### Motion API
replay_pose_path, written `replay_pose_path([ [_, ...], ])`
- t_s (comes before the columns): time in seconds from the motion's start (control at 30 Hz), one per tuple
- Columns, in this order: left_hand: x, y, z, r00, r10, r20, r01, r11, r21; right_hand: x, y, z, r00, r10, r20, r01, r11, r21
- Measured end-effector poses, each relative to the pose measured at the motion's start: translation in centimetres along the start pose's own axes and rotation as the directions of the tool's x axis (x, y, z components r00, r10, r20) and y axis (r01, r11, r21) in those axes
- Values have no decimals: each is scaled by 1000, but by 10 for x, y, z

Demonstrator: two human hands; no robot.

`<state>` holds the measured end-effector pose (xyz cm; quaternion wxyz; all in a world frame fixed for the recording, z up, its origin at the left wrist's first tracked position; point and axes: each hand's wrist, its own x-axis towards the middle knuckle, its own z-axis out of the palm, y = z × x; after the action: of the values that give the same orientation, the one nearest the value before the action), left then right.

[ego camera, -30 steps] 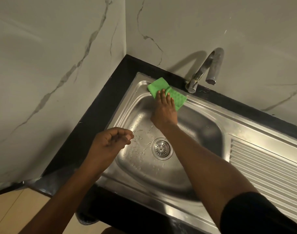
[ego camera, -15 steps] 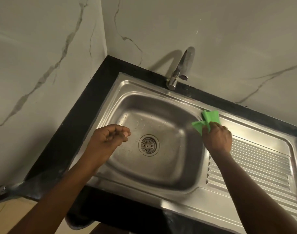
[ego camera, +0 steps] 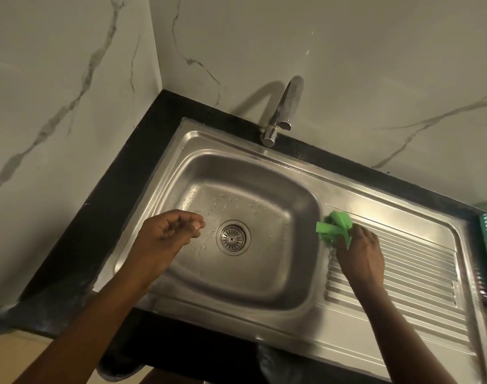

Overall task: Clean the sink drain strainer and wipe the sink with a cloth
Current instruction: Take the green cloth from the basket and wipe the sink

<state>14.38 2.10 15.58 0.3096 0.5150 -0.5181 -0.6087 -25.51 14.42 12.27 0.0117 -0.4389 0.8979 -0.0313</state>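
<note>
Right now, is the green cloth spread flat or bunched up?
Bunched up. The green cloth is crumpled into folds under the right hand, at the basin's edge beside the ribbed drainboard.

Both forearms are bare to the frame edge, seemingly without rings or watch, though light is dim.

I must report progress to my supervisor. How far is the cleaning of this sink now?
Done, apparently: the round metal drain strainer sits in its drain and looks free of debris. In hand: the right hand presses the crumpled green cloth where the basin meets the ribbed steel drainboard. The left hand hovers loosely curled and holds nothing. Left: water droplets on the stainless steel basin floor, and most of the drainboard.
</note>
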Motion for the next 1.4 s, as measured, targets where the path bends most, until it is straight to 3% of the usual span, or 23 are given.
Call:
replay_pose_path([
  [0.13, -3, -1, -6, 1000, 6, -23, -6, 1000, 6, 56, -5, 1, 988, 152, -36, -149, 986, 78],
  [0.27, -9, -3, -17, 998, -15, -60, 15, 1000, -6, 90, -12, 6, 927, 373, -41, -358, 912, 201],
  [0.33, -11, -5, -25, 996, -23, -81, 21, 999, -24, 94, -25, 8, 910, 413, -38, -392, 886, 248],
  [0.53, -13, -14, -38, 993, -61, -99, 54, 996, -66, 76, -47, 11, 971, 237, 43, -241, 955, 173],
  [0.67, -12, -16, -35, 994, -74, -85, 70, 996, -49, 79, -64, 15, 991, 120, -50, -105, 966, 237],
  [0.77, -10, -16, -35, 995, -55, -84, 51, 998, -48, 92, -112, 25, 998, 10, -64, 9, 959, 282],
  [0.9, -14, -16, -42, 995, -45, -87, 40, 998, -50, 96, -193, 35, 999, -11, -40, 25, 928, 372],
  [1.1, -29, -26, -57, 989, -50, -138, 39, 996, -83, 89, -320, 36, 921, -389, -28, 378, 874, 305],
  [1.23, -42, -29, -72, 985, -67, -156, 48, 991, -127, 90, -381, 33, 887, -460, 38, 430, 852, 299],
  [1.4, -50, -35, -83, 979, -78, -188, 53, 990, -133, 66, -383, 38, 873, -487, 29, 451, 828, 334],
])
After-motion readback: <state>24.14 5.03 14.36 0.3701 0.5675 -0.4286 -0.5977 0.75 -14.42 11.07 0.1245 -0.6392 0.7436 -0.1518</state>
